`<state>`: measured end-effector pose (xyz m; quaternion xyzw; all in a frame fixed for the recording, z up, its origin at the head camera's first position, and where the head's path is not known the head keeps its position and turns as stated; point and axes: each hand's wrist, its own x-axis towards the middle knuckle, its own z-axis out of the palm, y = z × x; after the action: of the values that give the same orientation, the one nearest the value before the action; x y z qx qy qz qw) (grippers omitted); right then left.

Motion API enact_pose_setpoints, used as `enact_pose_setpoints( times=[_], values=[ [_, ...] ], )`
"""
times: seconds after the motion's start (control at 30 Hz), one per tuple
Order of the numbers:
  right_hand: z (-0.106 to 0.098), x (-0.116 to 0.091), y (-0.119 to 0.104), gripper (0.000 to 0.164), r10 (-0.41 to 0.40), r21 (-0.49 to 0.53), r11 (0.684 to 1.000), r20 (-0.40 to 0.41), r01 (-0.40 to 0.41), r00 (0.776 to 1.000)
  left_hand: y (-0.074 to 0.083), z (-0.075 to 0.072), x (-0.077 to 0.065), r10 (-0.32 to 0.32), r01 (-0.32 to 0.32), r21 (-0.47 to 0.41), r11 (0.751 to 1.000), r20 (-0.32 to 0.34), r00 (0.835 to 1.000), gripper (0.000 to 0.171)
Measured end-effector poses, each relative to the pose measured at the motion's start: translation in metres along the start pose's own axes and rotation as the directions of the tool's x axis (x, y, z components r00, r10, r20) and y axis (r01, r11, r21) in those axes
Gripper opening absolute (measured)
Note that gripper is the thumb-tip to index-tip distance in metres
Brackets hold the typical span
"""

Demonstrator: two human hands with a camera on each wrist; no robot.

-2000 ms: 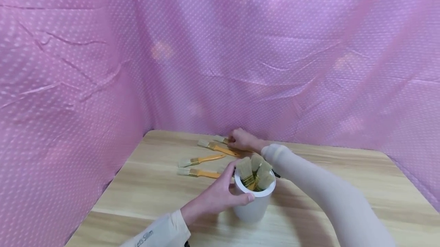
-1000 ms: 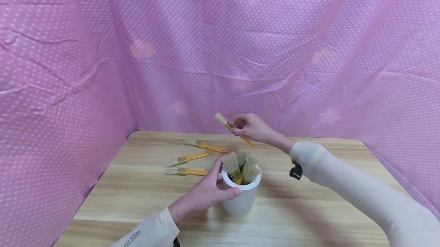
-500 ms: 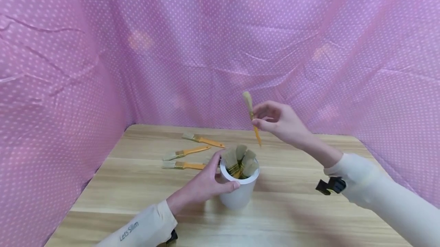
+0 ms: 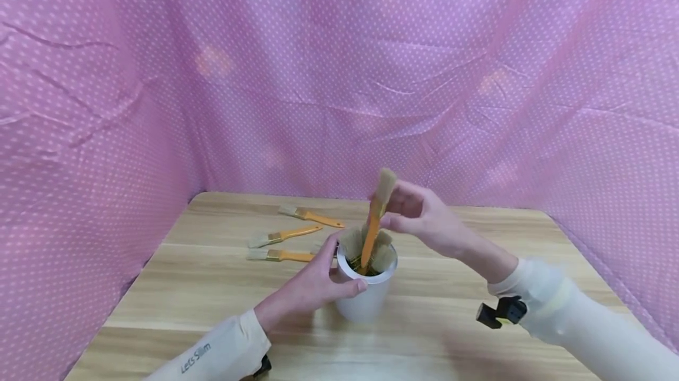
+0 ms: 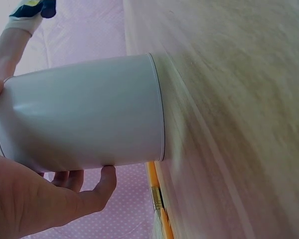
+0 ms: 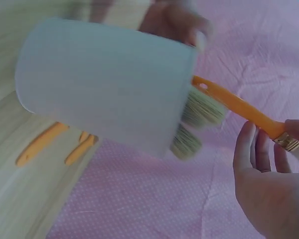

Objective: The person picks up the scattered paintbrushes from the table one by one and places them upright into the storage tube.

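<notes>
My left hand [image 4: 313, 283] grips a white cylindrical container [image 4: 363, 301] near its rim, thumb on the near side and fingers round the left. The container stands upright on the table. Several paintbrushes [image 4: 350, 242] sit in it with their pale bristles up. Between thumb and fingers, my right hand [image 4: 429, 225] pinches another paintbrush [image 4: 373, 230] by its metal band, bristles up. Its orange handle points down at the container's mouth; in the right wrist view the handle's holed end [image 6: 203, 85] is right by the rim. How deep it reaches is unclear.
Left of the container, paintbrushes with orange handles lie on the wooden table [image 4: 175, 292]: one at the back [image 4: 318, 217], one in the middle [image 4: 289, 233] and one in front [image 4: 286, 256], partly behind my left hand. Pink dotted cloth [image 4: 318, 104] hangs round the table.
My right hand has picked up a paintbrush from the table's back, turned it bristles up and brought it over the container. My left hand keeps its hold on the container.
</notes>
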<state>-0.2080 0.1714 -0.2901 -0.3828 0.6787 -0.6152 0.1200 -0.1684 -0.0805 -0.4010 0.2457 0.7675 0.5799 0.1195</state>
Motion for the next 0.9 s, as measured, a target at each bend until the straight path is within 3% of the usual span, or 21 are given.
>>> enact_pose_setpoints(
  times=[0.37, 0.57, 0.73, 0.9],
  values=[
    [0.019, 0.001, 0.018, 0.031, -0.067, -0.131, 0.988, 0.157, 0.088, 0.985, 0.0, 0.001, 0.001, -0.013, 0.013, -0.004, 1.0, 0.006, 1.0, 0.092],
    [0.026, 0.0, 0.023, 0.042, -0.015, -0.236, 0.97, 0.142, 0.049, 0.99, -0.001, 0.002, 0.0, -0.024, 0.024, -0.012, 1.0, 0.002, 1.0, 0.094],
    [0.029, -0.002, 0.027, 0.041, 0.031, -0.323, 0.946, 0.123, 0.01, 0.992, -0.002, 0.002, 0.001, -0.006, 0.007, -0.049, 0.999, 0.008, 1.0, 0.09],
    [0.03, -0.002, 0.027, 0.042, 0.037, -0.34, 0.94, 0.114, 0.004, 0.993, -0.002, 0.001, 0.001, -0.006, 0.007, -0.054, 0.999, 0.007, 1.0, 0.091]
  ],
)
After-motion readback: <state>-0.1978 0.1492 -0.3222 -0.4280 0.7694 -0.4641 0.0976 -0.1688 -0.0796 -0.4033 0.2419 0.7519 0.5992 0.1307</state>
